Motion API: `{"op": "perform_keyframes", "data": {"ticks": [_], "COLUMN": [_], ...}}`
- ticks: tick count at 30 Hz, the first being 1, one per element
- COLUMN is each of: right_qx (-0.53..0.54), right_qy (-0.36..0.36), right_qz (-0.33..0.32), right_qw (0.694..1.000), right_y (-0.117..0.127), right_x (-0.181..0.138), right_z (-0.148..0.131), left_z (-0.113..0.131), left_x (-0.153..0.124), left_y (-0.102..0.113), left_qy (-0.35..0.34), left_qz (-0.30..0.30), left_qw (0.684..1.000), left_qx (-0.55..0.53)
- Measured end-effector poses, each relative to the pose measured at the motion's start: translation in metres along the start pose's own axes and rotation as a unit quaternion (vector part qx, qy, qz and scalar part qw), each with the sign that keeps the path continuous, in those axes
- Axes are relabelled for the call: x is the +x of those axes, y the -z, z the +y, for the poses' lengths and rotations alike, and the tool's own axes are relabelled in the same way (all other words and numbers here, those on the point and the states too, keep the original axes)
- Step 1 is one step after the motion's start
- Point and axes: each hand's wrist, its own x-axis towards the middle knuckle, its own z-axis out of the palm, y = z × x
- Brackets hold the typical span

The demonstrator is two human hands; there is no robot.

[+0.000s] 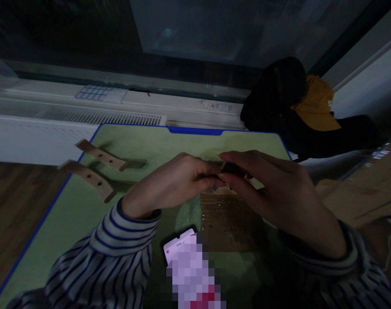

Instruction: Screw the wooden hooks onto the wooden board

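Note:
My left hand point(176, 182) and my right hand point(279, 193) meet over the middle of a green mat point(86, 214) with a blue edge. Both pinch a small dark thing point(229, 168) between their fingertips; what it is I cannot make out in the dim light. Under the hands lies a brown wooden board point(227, 219) with small specks on it. Both sleeves are striped white and dark blue.
Two wooden pieces with holes point(100, 155) point(88, 178) lie at the mat's left. A phone point(182, 251) lies near me on the mat. A radiator point(70, 116) and a windowsill run behind. Dark clothes and a yellow cap point(316, 105) sit at the right.

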Motion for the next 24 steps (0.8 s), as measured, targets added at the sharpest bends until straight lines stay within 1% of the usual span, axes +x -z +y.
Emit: {"op": "perform_keyframes", "data": {"ticks": [5,10,15,22,24], "right_qx": [0.0,0.022,0.02,-0.018,-0.03], "right_qy": [-0.007,-0.017,-0.02,-0.015,-0.016], "right_qz": [0.008,0.005,-0.011,0.013,0.021], "right_qw": [1.0,1.0,1.0,1.0,0.999], "right_y": [-0.001,0.007,0.008,0.005,0.004], "right_x": [0.0,-0.002,-0.002,-0.002,-0.002], "right_z": [-0.002,-0.004,-0.006,-0.007,-0.007], "left_z": [0.0,-0.001,0.0,0.001,0.0], "left_x": [0.0,0.0,0.0,0.0,0.0], "left_y": [-0.001,-0.003,-0.002,-0.001,-0.001], "left_qy": [0.009,0.023,0.025,0.027,0.027], "left_qz": [0.012,0.007,-0.002,-0.026,-0.025], "left_qw": [1.0,0.999,1.0,0.999,0.999], "left_qx": [-0.003,0.023,0.008,-0.012,-0.014]}}
